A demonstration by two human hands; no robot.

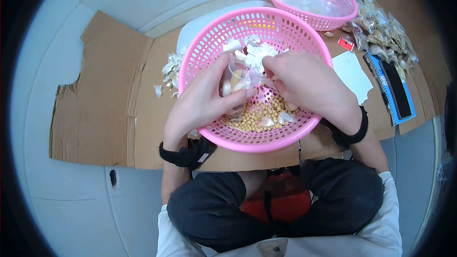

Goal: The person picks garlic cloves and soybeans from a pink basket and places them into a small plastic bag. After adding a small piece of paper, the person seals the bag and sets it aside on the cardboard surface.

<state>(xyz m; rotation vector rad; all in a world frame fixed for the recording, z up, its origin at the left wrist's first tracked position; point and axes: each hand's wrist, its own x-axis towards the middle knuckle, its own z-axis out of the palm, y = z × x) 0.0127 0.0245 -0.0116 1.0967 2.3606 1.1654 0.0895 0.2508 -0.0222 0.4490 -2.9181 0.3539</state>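
Observation:
Both hands are over a large pink basket [259,146]. My left hand [204,97] is closed round a clear plastic bag [234,78] with pale pieces inside, its thumb pressed against the bag's front. Beside the bag's right side, my right hand [309,83] has its fingers bent together; whatever they pinch is too small to make out. Round beige beans [259,116] lie in the basket's lower part, with a few garlic cloves [265,122] among them. White papery scraps [259,54] are heaped behind the hands.
A smaller pink basket [328,20] holding plastic bags is at the back right. Filled clear bags [385,35], a black phone [395,88] on a blue notebook [381,90] and white paper [351,76] lie right. Peelings [171,69] lie left on the cardboard [102,100].

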